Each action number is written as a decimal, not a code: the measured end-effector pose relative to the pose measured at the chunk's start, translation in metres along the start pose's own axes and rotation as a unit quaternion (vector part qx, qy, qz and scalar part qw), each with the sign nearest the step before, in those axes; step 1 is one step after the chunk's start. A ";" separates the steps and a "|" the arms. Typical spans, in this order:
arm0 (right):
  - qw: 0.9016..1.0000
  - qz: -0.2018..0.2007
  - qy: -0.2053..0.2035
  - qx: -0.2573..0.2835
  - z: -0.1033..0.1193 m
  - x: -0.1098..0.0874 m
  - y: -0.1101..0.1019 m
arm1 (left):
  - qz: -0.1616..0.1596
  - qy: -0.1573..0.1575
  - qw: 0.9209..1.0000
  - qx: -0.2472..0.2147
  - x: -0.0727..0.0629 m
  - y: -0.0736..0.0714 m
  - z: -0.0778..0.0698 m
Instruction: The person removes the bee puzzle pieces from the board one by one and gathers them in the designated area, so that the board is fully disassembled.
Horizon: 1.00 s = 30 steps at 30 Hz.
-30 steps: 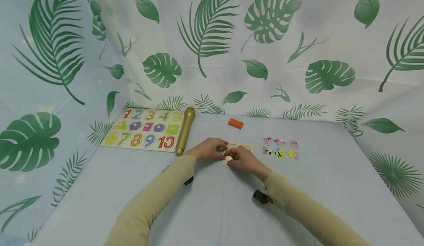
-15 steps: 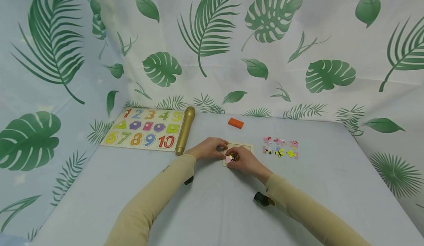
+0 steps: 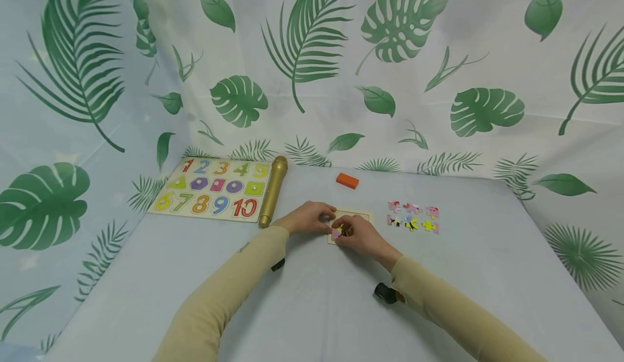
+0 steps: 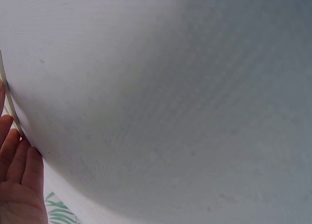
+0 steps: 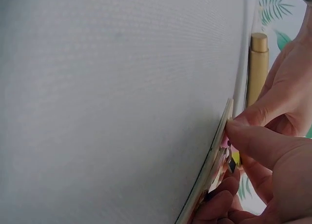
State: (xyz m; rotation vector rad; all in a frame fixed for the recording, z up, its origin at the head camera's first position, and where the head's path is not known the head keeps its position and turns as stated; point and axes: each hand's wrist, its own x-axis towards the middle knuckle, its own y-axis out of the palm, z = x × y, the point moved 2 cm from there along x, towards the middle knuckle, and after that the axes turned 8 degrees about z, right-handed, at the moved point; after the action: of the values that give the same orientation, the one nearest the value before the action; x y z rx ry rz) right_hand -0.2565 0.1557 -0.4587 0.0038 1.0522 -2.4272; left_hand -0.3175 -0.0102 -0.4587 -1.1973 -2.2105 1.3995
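Note:
A small wooden puzzle tray [image 3: 366, 217] lies on the table between both hands. My right hand [image 3: 363, 235] pinches a pink puzzle piece [image 3: 336, 234] low over the tray's near-left part. The right wrist view shows that piece's pink and yellow face [image 5: 236, 158] tilted against the tray, partly hidden by the thumb and fingers. At the tray's left side is my left hand [image 3: 307, 218], thumb and fingers spread apart around its edge. Its fingertips [image 4: 34, 153] touch the tray edge, fairly straight, in the left wrist view. Both hands cover much of the tray's inside.
Several loose pink and yellow puzzle pieces [image 3: 412, 224] lie in two rows to the right. An orange block [image 3: 348, 181] sits behind the tray. On the left are a number-and-shape board [image 3: 209, 191] and a gold microphone-shaped stick [image 3: 273, 193]. A leaf-print cloth [image 3: 312, 123] hangs behind.
The pink piece has turned and tilted slightly in my right fingers, over the same part of the tray. My left hand has stayed at the tray's left side.

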 end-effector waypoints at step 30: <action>0.997 -0.001 0.046 0.067 -0.007 -0.002 0.000 | 0.004 -0.004 1.000 -0.005 0.001 0.000 0.000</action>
State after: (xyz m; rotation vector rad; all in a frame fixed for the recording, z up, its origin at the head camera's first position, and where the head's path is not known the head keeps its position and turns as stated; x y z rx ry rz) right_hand -0.2562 0.1620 -0.4633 0.1615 0.9265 -2.5153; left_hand -0.3179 -0.0096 -0.4590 -1.2066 -2.2235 1.3995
